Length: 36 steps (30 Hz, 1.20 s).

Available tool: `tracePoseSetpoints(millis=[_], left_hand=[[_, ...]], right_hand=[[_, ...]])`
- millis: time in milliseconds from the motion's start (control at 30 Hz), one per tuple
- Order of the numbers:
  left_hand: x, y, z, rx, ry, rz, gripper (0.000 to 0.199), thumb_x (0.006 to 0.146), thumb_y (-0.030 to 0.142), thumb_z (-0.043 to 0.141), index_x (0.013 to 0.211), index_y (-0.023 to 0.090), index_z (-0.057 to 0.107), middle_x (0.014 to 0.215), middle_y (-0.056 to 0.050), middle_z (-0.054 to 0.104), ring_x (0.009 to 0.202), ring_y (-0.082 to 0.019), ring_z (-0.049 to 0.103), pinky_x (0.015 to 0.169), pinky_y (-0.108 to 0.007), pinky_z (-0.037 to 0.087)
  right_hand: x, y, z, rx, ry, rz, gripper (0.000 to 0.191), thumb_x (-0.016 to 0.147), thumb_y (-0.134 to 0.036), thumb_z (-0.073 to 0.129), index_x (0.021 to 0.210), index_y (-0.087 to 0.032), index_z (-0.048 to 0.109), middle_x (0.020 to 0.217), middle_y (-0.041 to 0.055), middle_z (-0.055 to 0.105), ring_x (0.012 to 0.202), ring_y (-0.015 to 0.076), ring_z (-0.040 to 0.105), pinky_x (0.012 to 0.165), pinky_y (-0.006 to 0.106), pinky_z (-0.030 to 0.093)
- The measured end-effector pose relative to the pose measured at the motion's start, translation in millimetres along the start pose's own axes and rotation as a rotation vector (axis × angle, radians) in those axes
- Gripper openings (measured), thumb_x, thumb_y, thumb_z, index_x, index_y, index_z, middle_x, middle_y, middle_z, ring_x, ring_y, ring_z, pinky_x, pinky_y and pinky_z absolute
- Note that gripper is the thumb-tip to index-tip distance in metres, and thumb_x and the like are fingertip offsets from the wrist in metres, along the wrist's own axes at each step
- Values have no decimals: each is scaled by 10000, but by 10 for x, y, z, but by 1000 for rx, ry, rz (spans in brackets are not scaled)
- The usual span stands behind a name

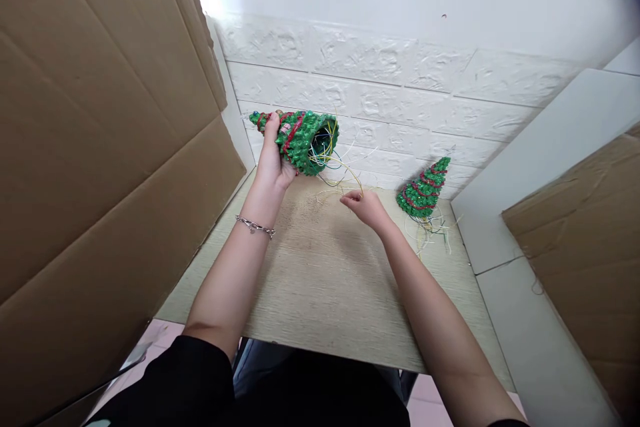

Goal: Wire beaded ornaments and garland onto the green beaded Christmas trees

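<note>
My left hand [277, 157] is wrapped round a green Christmas tree ornament [303, 143] with red garlands and small decorations. The tree lies on its side in the air, its tip to the left and its hollow base facing right. Several thin wires [333, 159], yellow, white and green, spill from the opening. Close to the base, my right hand [367, 207] pinches a yellow wire that runs out of the tree. Its fingertips are closed, and their exact hold is partly hidden.
A second Christmas tree ornament [425, 190] leans at the back right of the table [325, 293], loose wires [433, 230] under its base. Cardboard [110, 113] stands at the left, with another cardboard piece [585, 247] at the right. A white brick-patterned wall [350, 73] closes off the back.
</note>
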<state>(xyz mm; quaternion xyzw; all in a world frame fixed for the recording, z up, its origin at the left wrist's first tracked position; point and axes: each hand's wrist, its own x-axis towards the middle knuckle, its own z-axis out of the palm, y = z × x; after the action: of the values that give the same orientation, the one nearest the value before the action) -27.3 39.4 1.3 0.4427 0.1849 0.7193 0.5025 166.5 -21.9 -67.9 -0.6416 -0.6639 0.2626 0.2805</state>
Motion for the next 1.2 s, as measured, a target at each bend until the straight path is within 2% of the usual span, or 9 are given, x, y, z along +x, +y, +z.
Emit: tracePoseSetpoints(millis=[133, 300, 467, 567, 667, 767, 867, 1000, 1200], left_hand=[[-8, -22, 6, -10, 9, -42, 582, 703, 771, 656, 872, 215, 616, 946, -82, 679, 1120, -331, 645, 879, -443, 568], [4, -39, -16, -16, 3, -49, 565, 659, 737, 723, 874, 226, 610, 971, -80, 681, 1109, -320, 648, 881, -427, 569], [-8, -49, -9, 34, -102, -140, 584, 653, 736, 728, 882, 214, 602, 952, -106, 674, 1118, -357, 642, 891, -493, 564], [-52, -49, 21, 50, -195, -197, 560, 669, 703, 737, 871, 200, 597, 926, -110, 671, 1114, -374, 646, 914, -526, 556], [-127, -56, 55, 71, -332, -305, 539, 697, 680, 730, 877, 185, 614, 872, -117, 679, 1065, -381, 671, 916, -549, 559], [-216, -70, 92, 54, -448, -430, 521, 684, 648, 759, 893, 187, 633, 837, -119, 698, 1012, -370, 693, 914, -545, 570], [-298, -73, 137, 42, -533, -528, 508, 647, 622, 800, 878, 194, 651, 813, -112, 716, 966, -356, 708, 909, -522, 582], [-378, -52, 179, 69, -675, -614, 483, 672, 632, 778, 865, 203, 670, 774, -102, 725, 918, -349, 720, 894, -525, 586], [-434, -29, 201, 97, -763, -679, 526, 645, 643, 791, 932, 214, 688, 837, -112, 740, 960, -369, 710, 842, -528, 596]], right_hand=[[1, 1, -103, 239, 78, 107, 218, 901, -294, 551, 750, -155, 623, 485, -67, 434, 436, 104, 409, 479, 223, 333], [-2, 50, -315, 505, 202, 195, 149, 923, -316, 478, 877, -185, 530, 557, -66, 508, 389, 82, 439, 429, 186, 367], [-28, 46, -491, 687, 312, 176, 190, 963, -399, 453, 962, -211, 477, 878, 36, 704, 689, 107, 691, 628, 173, 523], [-29, 0, -513, 756, 366, 119, 153, 968, -335, 435, 1031, -205, 486, 1130, 94, 704, 902, 136, 722, 743, 198, 557], [-14, -62, -478, 709, 422, 70, 260, 934, -208, 408, 1184, -192, 482, 1391, 120, 576, 1107, 158, 670, 874, 249, 557], [-25, -117, -412, 552, 409, -31, 436, 893, -127, 399, 1325, -143, 459, 1493, 138, 472, 1323, 170, 519, 1024, 289, 489], [-96, -164, -359, 320, 334, -166, 480, 911, -129, 392, 1384, -117, 473, 1447, 140, 524, 1321, 175, 519, 1097, 319, 430], [-219, -233, -360, 60, 217, -265, 542, 910, -123, 417, 1446, -185, 464, 1461, 70, 523, 1325, 210, 516, 1103, 364, 431], [-241, -263, -388, -3, 211, -291, 532, 949, -135, 357, 1466, -206, 459, 1495, 27, 485, 1379, 172, 450, 1164, 349, 359]])
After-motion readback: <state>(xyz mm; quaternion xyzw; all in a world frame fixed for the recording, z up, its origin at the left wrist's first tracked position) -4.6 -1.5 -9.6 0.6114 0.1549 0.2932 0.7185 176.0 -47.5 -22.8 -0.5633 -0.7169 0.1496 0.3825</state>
